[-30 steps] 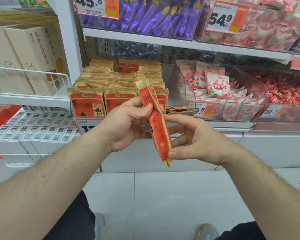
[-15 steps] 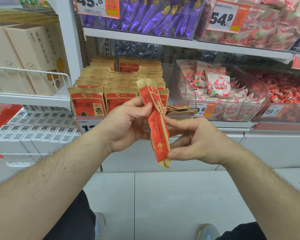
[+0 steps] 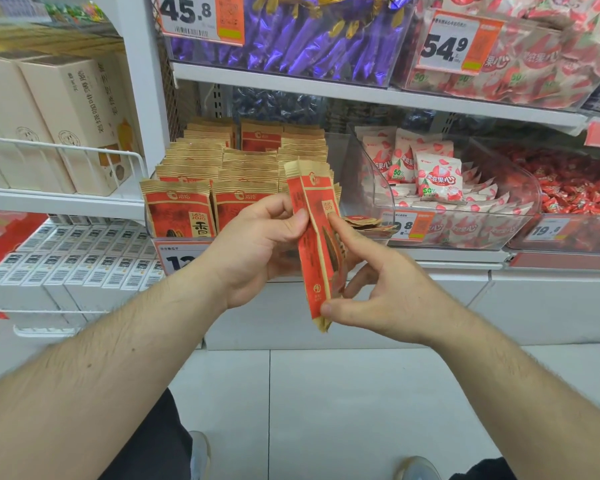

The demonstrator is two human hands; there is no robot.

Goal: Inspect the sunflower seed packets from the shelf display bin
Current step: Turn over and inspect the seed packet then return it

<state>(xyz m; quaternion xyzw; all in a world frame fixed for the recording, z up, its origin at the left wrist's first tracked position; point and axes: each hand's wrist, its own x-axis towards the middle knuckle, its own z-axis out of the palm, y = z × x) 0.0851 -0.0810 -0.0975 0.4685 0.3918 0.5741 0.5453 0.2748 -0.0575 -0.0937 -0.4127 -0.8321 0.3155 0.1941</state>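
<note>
the white shelving (image 3: 361,93) was seen unchanged from a second before, with the clear display bin (image 3: 347,157) on the middle shelf and its rows of red-and-tan seed packets (image 3: 177,211) standing upright just as they had been. beside it the bin of pink-and-white candy packs (image 3: 439,178) was left untouched. both forearms were kept raised in front of the bin. the left hand (image 3: 253,247) was held where it had been, fingers curled, thumb pressed onto the left face of the held sunflower seed packets (image 3: 317,244). the right hand (image 3: 392,292) had been altered: its index finger, earlier laid flat across the packets, was now pushed up between them, the thumb pinched onto the lower end, the other fingers loosely spread behind. the held packets, upright and well clear of the bin, had been fanned apart, so that a printed front face, hidden edge-on before, was now shown.
</note>
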